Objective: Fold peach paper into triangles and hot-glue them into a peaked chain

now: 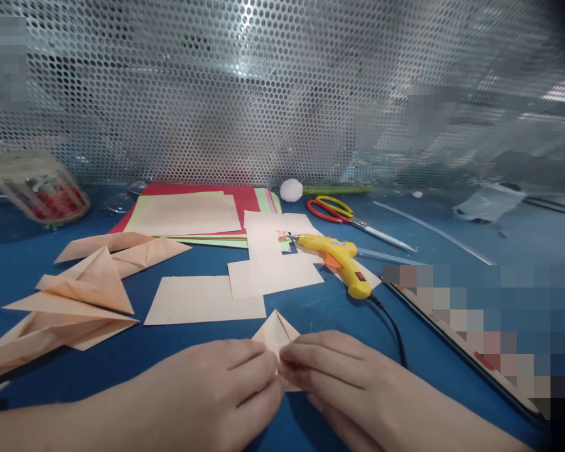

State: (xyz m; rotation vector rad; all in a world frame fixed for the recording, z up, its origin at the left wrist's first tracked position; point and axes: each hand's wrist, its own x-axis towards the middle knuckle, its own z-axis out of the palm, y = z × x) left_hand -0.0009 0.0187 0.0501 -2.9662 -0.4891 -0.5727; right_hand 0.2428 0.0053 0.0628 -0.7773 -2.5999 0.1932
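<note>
A peach sheet of paper [276, 328], folded to a point at its far end, lies on the blue table in front of me. My left hand [230, 383] presses on its left side with the fingers bent together. From the right, my right hand [343, 376] grips the other side, fingertips close to those of the left. The fingers hide most of the paper's lower part. Just beyond it lie flat peach paper rectangles [202, 300], some overlapping. Several folded peach paper pieces [87, 282] rest at the left.
A yellow glue gun [339, 257] lies on paper, its black cord trailing right. Behind are red-and-yellow-handled scissors [358, 221], a white ball [291, 190], coloured sheets [183, 213] and a glass jar [42, 188]. A dark-edged flat object [461, 345] lies at right. Perforated metal mesh [245, 94] stands behind.
</note>
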